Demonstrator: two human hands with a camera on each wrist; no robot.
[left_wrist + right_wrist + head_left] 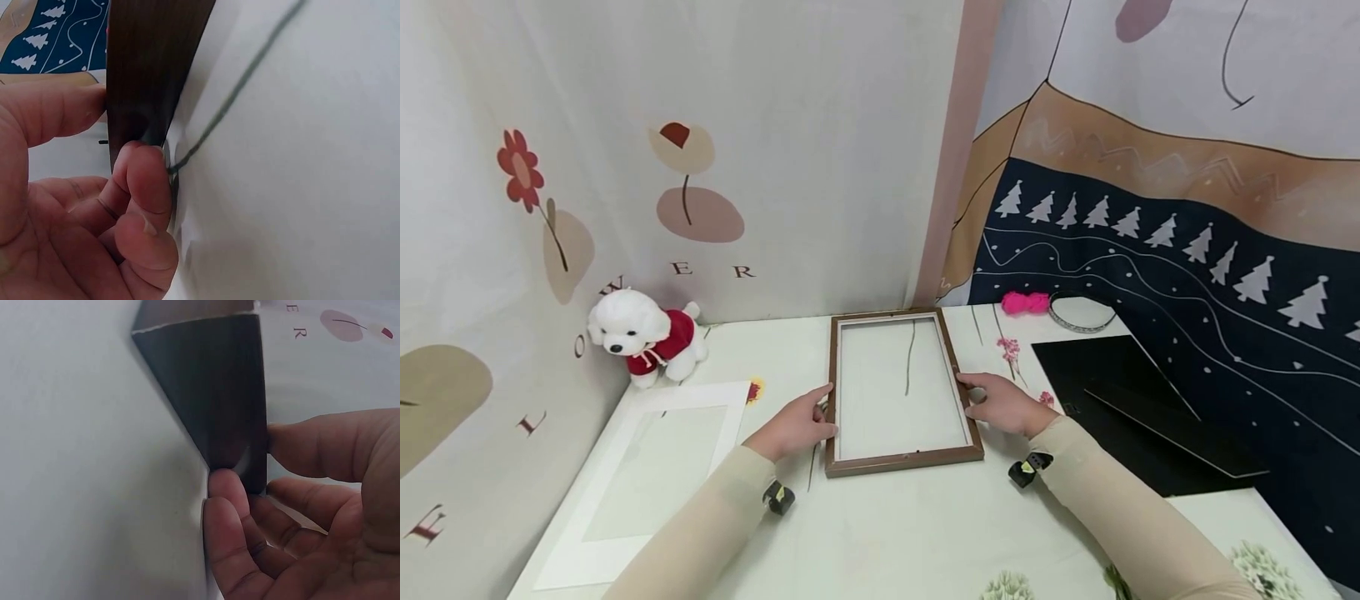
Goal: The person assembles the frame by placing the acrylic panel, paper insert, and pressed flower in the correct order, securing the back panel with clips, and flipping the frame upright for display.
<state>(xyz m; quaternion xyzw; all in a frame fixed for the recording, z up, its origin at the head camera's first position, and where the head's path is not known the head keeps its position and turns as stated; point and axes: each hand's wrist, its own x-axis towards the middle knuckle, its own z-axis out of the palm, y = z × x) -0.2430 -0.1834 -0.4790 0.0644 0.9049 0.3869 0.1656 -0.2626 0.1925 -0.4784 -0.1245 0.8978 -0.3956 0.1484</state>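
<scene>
A brown rectangular frame (pixel 904 457) with a pale inner edge lies at the middle of the white table, the tabletop print visible within it. My left hand (pixel 796 423) grips its left side; in the left wrist view the thumb of that hand (pixel 81 194) is on the outer face and curled fingertips reach under the dark edge (pixel 150 69). On the right side, my right hand (pixel 1003 403) pinches the frame; the right wrist view shows this hand (pixel 300 519) with thumb against the side (pixel 219 394) and fingertips tucked beneath.
Left of the frame lies a white mat (pixel 568 554) with a rectangular window. Behind it sits a white toy dog (pixel 628 325) in red. At the right are black boards (pixel 1105 367), a pink bundle (pixel 1025 302) and a round silvery band (pixel 1078 327). Curtains hang behind the table.
</scene>
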